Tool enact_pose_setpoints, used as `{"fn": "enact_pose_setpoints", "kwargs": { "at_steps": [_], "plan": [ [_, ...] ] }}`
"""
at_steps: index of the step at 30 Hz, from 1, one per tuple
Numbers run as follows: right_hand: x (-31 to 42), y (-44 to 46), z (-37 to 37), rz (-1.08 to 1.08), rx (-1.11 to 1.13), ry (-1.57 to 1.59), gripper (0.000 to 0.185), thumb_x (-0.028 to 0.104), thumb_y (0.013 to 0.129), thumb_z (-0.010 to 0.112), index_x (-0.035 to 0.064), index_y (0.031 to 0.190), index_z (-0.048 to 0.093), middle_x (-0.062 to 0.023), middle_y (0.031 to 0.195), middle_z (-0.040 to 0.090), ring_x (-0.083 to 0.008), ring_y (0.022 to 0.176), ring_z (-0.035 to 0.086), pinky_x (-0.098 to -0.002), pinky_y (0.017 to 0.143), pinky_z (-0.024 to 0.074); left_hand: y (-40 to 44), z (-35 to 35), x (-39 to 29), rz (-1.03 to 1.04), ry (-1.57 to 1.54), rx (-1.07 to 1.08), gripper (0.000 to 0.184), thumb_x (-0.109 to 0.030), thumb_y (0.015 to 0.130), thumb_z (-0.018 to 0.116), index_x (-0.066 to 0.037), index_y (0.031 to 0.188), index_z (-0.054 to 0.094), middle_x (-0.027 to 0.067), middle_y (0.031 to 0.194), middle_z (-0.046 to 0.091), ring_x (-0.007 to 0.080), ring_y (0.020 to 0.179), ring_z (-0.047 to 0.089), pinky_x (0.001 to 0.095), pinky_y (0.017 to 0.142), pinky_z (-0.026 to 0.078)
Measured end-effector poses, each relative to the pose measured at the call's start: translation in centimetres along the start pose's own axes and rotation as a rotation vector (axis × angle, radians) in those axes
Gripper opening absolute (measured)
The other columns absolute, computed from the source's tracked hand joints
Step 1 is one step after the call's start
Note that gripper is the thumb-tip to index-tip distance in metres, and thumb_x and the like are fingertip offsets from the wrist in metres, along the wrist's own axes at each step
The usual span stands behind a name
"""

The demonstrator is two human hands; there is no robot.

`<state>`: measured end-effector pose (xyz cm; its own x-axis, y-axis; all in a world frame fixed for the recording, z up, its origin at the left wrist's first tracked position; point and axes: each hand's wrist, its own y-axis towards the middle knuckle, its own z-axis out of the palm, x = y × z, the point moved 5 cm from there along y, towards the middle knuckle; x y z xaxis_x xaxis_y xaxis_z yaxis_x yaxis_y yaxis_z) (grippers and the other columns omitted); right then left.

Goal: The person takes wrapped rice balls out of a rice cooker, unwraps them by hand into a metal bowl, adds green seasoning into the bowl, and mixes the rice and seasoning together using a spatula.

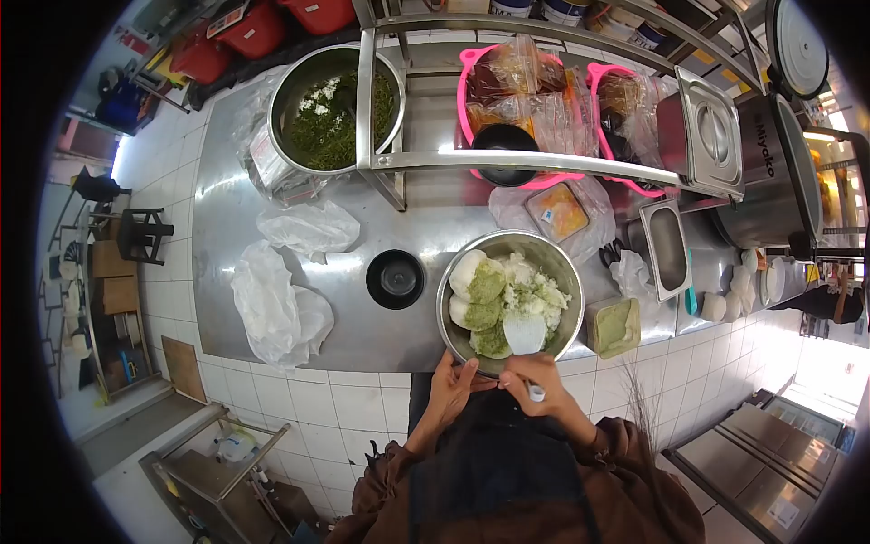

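Crumpled white bags on a steel table, pink baskets holding plastic packets, red bins, black stool

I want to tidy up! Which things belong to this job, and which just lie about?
Job: steel bowl at the left hand, white spatula in the right hand, white-and-green food.

Probably lying about: crumpled plastic bags, small black bowl.

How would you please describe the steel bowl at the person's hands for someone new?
On the long steel table, find the near edge. There the left hand holds a round steel bowl, the right hand a pale spatula. Unlike the farther bowl, mostly dark green inside, this one holds white and pale-green food.
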<state>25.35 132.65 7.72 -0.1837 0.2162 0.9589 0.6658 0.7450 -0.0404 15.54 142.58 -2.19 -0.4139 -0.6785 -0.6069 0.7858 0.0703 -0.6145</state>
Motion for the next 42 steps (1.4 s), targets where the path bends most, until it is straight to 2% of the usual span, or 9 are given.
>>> {"fn": "enact_pose_setpoints", "kwargs": {
  "at_steps": [7,10,19,24,26,29,38,40,42],
  "plan": [
    [-4.5,4.8,-6.1,-0.162,-0.468,0.136,0.033,0.024,0.088,0.047,0.0004,0.066,0.055,-0.0034,0.054,0.046,-0.0111,0.045,0.042,-0.0259,0.043,0.0328,-0.1,-0.5,0.4,-0.021,0.093,0.012,0.037,-0.015,0.093,0.043,-0.002,0.124,0.027,0.0178,0.100,0.058,0.0259,0.082,0.064,0.0338,0.072,0.055],
    [-2.5,6.6,-9.6,-0.078,-0.409,0.705,0.037,0.028,0.090,0.048,0.0021,0.064,0.050,0.0032,0.047,0.033,-0.0046,0.039,0.027,-0.0214,0.039,0.0225,0.6,-0.7,0.4,0.021,0.132,0.020,0.042,-0.015,0.093,0.042,-0.003,0.129,0.023,0.0191,0.098,0.059,0.0256,0.081,0.064,0.0329,0.071,0.056],
    [-7.5,12.7,-8.2,0.274,-0.127,0.934,0.034,0.025,0.091,0.044,0.0045,0.064,0.049,0.0056,0.043,0.029,-0.0047,0.037,0.023,-0.0221,0.037,0.0186,-0.6,0.1,-0.9,-0.027,0.000,-0.074,0.033,-0.015,0.093,0.042,-0.005,0.122,0.028,0.0194,0.105,0.054,0.0289,0.084,0.063,0.0410,0.072,0.056],
    [-4.5,6.9,-6.3,0.209,-0.170,0.474,0.027,0.020,0.088,0.047,0.0045,0.066,0.051,0.0018,0.052,0.042,-0.0061,0.044,0.038,-0.0232,0.041,0.0265,-0.3,-0.2,-0.3,-0.076,-0.103,-0.083,0.040,-0.014,0.094,0.040,-0.007,0.130,0.022,0.0197,0.107,0.054,0.0300,0.086,0.062,0.0399,0.074,0.055],
    [-1.8,4.1,-4.0,-0.180,-0.217,0.209,0.017,0.013,0.083,0.051,0.0041,0.069,0.052,-0.0037,0.057,0.047,-0.0148,0.048,0.047,-0.0277,0.045,0.0351,-0.4,-0.1,-0.2,-0.060,-0.088,-0.093,0.032,-0.018,0.094,0.042,-0.008,0.122,0.030,0.0169,0.103,0.056,0.0263,0.083,0.063,0.0383,0.071,0.057],
    [0.4,0.0,0.1,-0.103,-0.020,-0.013,0.006,0.009,0.077,0.056,0.0048,0.074,0.053,-0.0117,0.060,0.049,-0.0306,0.053,0.051,-0.0345,0.049,0.0404,-0.5,0.0,-0.4,-0.054,-0.073,-0.090,0.032,-0.018,0.094,0.042,-0.010,0.122,0.032,0.0136,0.103,0.057,0.0222,0.081,0.063,0.0349,0.069,0.057],
    [-3.1,2.9,-1.6,-0.240,-0.230,-0.097,0.013,0.012,0.083,0.052,0.0031,0.075,0.053,-0.0088,0.056,0.050,-0.0255,0.047,0.051,-0.0319,0.044,0.0390,-0.3,0.1,-0.8,-0.043,0.030,-0.031,0.032,-0.020,0.094,0.041,-0.007,0.121,0.030,0.0154,0.104,0.056,0.0250,0.084,0.063,0.0362,0.073,0.055],
    [-6.2,5.1,-5.8,-0.039,-0.573,0.370,0.018,0.019,0.087,0.050,0.0055,0.076,0.053,-0.0014,0.054,0.046,-0.0147,0.039,0.042,-0.0264,0.039,0.0321,-0.5,-0.1,-0.9,-0.049,0.064,-0.012,0.032,-0.020,0.094,0.041,-0.006,0.121,0.030,0.0165,0.105,0.055,0.0262,0.085,0.062,0.0368,0.074,0.055],
    [-4.4,6.5,-9.1,0.074,-0.369,0.873,0.019,0.022,0.090,0.048,0.0073,0.078,0.050,0.0035,0.055,0.042,-0.0059,0.039,0.032,-0.0214,0.038,0.0242,-0.2,0.0,-0.9,-0.044,0.087,0.002,0.032,-0.020,0.094,0.040,-0.005,0.121,0.029,0.0177,0.106,0.054,0.0274,0.086,0.062,0.0374,0.075,0.055]
  ]
}}
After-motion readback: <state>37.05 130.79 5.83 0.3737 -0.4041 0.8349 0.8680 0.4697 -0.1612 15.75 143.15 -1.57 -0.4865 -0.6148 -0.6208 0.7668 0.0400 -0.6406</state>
